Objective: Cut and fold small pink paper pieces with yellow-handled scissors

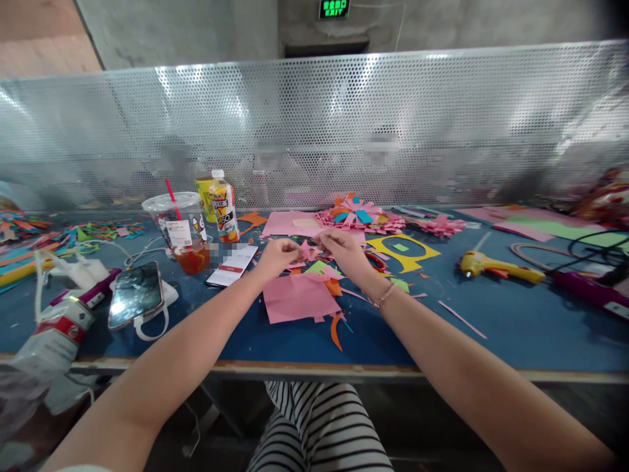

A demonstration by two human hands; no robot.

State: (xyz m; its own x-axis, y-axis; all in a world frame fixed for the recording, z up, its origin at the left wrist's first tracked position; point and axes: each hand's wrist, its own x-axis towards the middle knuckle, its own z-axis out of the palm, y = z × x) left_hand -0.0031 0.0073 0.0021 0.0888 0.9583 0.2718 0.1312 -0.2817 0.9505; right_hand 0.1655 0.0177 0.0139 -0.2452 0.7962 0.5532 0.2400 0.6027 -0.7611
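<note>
Above a heap of cut paper, my left hand [279, 257] and my right hand [346, 252] face each other with fingertips pinched. Between them is a small pink paper piece [308, 252], held at its left by the left fingers and at its right by the right ones; its exact shape is too small to tell. Below the hands lies a pink paper sheet [299, 300], with green and orange scraps at its upper right. Red-handled scissors [376, 262] are partly hidden by my right hand. A curved orange paper strip [336, 333] lies near the table edge.
On the left stand a drink cup [179, 229] and a bottle [225, 208], near two phones. A yellow glue gun [501, 267] lies on the right. Behind the paper flowers [351, 213] rises a perforated metal screen [324, 124]. Yellow cut-out paper [417, 252] lies right of my hands.
</note>
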